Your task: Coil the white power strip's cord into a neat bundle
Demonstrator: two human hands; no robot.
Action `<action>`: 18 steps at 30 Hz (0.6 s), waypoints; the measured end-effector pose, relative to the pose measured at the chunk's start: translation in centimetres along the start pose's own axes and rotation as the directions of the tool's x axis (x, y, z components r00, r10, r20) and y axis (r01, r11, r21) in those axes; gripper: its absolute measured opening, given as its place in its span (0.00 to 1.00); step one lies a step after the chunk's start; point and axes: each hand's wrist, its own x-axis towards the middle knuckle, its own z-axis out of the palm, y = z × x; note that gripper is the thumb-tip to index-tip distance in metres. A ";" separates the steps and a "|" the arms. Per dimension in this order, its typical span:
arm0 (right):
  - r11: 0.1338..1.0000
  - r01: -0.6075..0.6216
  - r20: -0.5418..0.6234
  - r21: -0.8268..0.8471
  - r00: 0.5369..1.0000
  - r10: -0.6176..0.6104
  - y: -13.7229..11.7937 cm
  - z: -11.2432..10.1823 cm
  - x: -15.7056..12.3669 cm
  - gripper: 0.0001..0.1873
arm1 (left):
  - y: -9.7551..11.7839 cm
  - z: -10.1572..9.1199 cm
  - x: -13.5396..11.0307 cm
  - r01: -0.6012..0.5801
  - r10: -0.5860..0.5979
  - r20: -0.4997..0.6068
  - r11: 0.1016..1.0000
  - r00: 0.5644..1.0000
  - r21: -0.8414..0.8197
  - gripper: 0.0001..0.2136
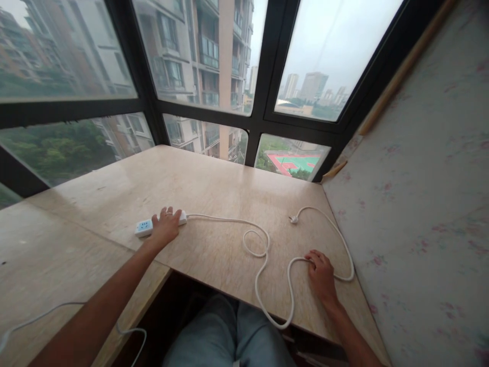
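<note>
A white power strip (143,228) with a blue socket face lies on the beige tabletop, left of the middle. My left hand (166,224) rests across it, fingers bent over its far side and covering its middle. From the strip's right end a white cord (225,219) runs rightward, makes a small loop, dips over the front edge and comes back up to my right hand (320,270). Those fingers are closed over the cord against the tabletop. Beyond, the cord curves along the wall to its plug (294,219), which lies loose on the surface.
The tabletop (214,188) reaches back to dark-framed windows (260,102). A flower-patterned wall (412,219) bounds the right side. Another thin white cable (132,331) hangs at the lower left. My legs (229,331) are below the front edge.
</note>
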 end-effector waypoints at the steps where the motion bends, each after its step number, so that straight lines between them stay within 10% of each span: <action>1: 1.000 -0.005 -0.001 0.009 1.000 0.005 0.0 0.0 0.0 0.14 | 0.7 0.0 -0.3 -0.041 0.039 -0.053 0.998 0.998 -0.044 0.26; 7: 0.998 -0.017 -0.020 0.066 1.000 0.019 -0.5 -0.4 0.1 0.13 | 9.3 0.5 -4.1 -0.418 0.333 -0.252 0.722 0.909 -0.551 0.18; 13: 0.983 0.002 -0.096 0.184 0.995 0.016 -2.8 -1.9 -0.2 0.12 | 19.6 1.1 -13.0 -0.105 0.469 0.023 0.246 0.883 -0.964 0.10; 16: 0.968 0.000 -0.132 0.251 0.991 0.035 -5.0 -2.9 -1.7 0.11 | 21.6 2.0 -17.5 0.238 0.648 0.234 0.084 0.725 -0.968 0.14; 18: 0.951 -0.036 -0.132 0.306 0.988 0.080 -6.7 -3.4 -3.3 0.11 | 21.5 2.7 -19.7 0.481 0.844 0.342 0.117 0.414 -0.869 0.13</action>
